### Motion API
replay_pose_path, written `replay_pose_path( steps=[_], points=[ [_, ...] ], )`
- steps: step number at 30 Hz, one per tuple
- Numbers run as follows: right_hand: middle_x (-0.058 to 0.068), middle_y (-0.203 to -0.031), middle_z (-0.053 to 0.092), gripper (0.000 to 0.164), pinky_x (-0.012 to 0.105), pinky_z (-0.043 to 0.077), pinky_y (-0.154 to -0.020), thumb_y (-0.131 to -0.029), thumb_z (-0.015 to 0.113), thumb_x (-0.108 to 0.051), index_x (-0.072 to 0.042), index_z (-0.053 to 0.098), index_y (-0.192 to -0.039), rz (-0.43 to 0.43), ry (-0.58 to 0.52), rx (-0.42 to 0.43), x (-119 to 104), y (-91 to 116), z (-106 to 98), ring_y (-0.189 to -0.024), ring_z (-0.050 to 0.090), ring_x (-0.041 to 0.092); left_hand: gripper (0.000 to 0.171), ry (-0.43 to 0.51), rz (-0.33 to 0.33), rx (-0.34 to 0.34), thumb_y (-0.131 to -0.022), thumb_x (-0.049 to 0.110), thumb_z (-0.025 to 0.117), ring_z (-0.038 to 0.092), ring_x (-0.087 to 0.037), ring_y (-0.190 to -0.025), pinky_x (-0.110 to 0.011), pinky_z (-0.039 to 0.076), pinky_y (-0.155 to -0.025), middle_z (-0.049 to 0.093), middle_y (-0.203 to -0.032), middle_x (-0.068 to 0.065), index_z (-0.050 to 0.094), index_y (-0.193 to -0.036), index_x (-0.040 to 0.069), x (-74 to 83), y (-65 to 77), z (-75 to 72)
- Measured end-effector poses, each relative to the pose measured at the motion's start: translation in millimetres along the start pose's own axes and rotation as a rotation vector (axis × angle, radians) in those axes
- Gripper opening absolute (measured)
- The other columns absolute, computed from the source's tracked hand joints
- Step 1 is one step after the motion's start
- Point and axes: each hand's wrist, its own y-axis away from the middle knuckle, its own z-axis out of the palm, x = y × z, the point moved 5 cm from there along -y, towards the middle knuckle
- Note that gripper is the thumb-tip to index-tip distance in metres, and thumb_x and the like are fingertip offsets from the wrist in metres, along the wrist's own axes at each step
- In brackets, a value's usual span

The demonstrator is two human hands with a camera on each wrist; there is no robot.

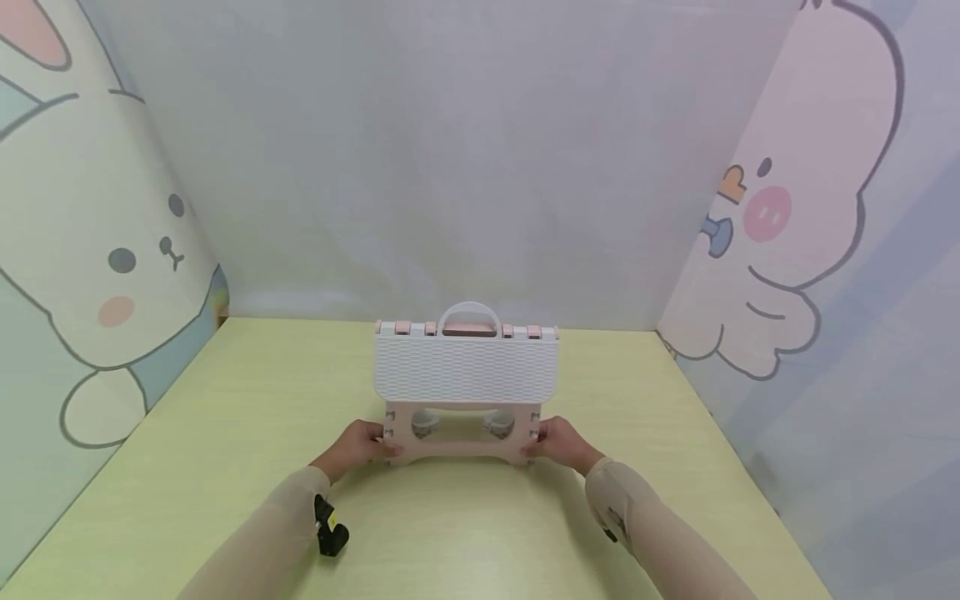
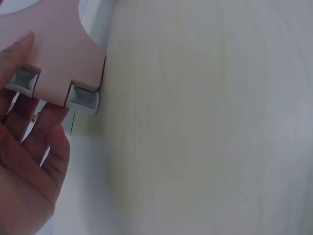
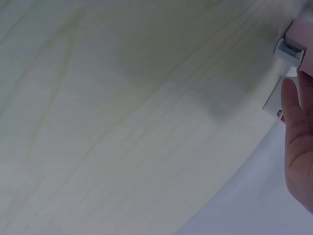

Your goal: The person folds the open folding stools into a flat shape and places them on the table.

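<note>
A folding step stool stands at the middle of the table, with a white textured panel, a pink leg panel below it and a white carry handle on top. My left hand grips the left edge of the leg panel. In the left wrist view, the thumb lies on the pink face and the other fingers reach behind it, beside grey hinge pieces. On the opposite edge, my right hand grips the leg panel the same way. Only part of that hand shows in the right wrist view.
The stool stands on a pale yellow wood-grain table. A grey-white curtain wall rises behind it. Side walls carry a cartoon rabbit at left and a pale cartoon animal at right. A black strap piece hangs at the left sleeve.
</note>
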Motion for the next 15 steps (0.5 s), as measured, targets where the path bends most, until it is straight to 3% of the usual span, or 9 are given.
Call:
replay_pose_path(
  steps=[10, 15],
  points=[
    [0.012, -0.079, 0.071, 0.014, 0.027, 0.047, -0.064, -0.080, 0.073, -0.001, 0.010, 0.070, -0.089, -0.006, -0.025, -0.010, -1.5, 1.2, 0.2, -0.067, 0.055, 0.008, 0.026, 0.000, -0.009, 0.000, -0.079, 0.014, 0.077, 0.048, -0.015, -0.066, -0.030, 0.042, -0.059, 0.067, -0.080, -0.005, 0.071, -0.095, -0.006, -0.7, -0.6, 0.4],
    [0.011, -0.081, 0.071, 0.015, 0.027, 0.047, -0.064, -0.080, 0.072, -0.001, 0.009, 0.070, -0.090, -0.011, -0.019, -0.015, -1.1, 0.2, 0.7, -0.067, 0.054, 0.008, 0.023, -0.001, -0.010, 0.004, -0.079, 0.012, 0.076, 0.046, -0.015, -0.065, -0.030, 0.040, -0.057, 0.066, -0.077, -0.003, 0.071, -0.092, -0.006, 0.7, 0.6, -0.2]
  ],
)
